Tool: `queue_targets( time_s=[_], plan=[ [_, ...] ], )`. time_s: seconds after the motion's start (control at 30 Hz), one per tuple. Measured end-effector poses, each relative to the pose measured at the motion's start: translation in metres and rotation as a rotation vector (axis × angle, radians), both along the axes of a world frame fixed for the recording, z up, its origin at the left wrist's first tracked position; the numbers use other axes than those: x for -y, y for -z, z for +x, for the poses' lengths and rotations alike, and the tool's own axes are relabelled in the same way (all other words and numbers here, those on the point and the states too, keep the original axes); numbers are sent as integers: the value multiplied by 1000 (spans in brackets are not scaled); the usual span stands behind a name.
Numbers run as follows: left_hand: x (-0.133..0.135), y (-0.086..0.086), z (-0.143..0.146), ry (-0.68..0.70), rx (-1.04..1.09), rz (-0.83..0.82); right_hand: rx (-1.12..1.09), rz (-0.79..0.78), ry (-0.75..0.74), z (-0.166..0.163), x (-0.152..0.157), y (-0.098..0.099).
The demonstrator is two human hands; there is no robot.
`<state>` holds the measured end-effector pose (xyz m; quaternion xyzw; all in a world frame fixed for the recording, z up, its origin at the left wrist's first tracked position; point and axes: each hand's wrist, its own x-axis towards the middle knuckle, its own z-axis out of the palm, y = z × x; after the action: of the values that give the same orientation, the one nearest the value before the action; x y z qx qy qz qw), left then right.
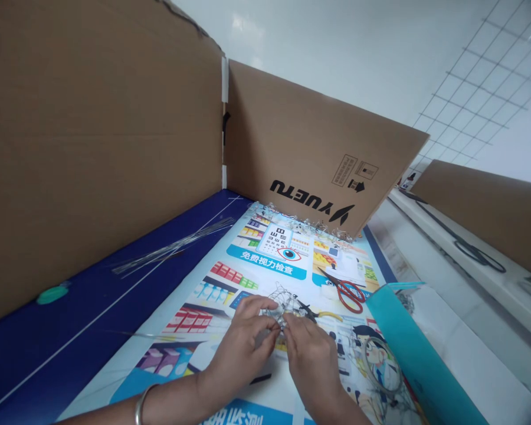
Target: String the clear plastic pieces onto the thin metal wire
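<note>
My left hand, with a metal bangle on the wrist, is closed in a pinch on thin silvery wire. Opposite it, almost fingertip to fingertip, my right hand pinches the same wire; its exact shape is partly hidden by the fingers. Just beyond the fingers lies a loose tangle of bent wire. Pliers with dark jaws and a yellow handle rest beside the right hand. Farther right are scissors with red handles.
Cardboard panels stand at the left and back. Small bent wire pieces line the back panel's foot. Straight wires lie on the blue cloth. At right are a wire coil and a teal box.
</note>
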<state>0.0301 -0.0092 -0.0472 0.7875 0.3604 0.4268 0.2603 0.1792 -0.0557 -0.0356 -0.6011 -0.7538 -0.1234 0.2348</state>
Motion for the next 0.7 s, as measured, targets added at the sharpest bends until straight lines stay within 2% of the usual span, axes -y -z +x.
queue_targets(
  time_s=[0.3, 0.7],
  plan=[
    [1, -4, -9, 86, 32, -2, -197, -175, 51, 1, 0, -4],
    [-1, -2, -9, 89, -47, 62, -537, -317, 110, -5, 4, -3]
  ],
)
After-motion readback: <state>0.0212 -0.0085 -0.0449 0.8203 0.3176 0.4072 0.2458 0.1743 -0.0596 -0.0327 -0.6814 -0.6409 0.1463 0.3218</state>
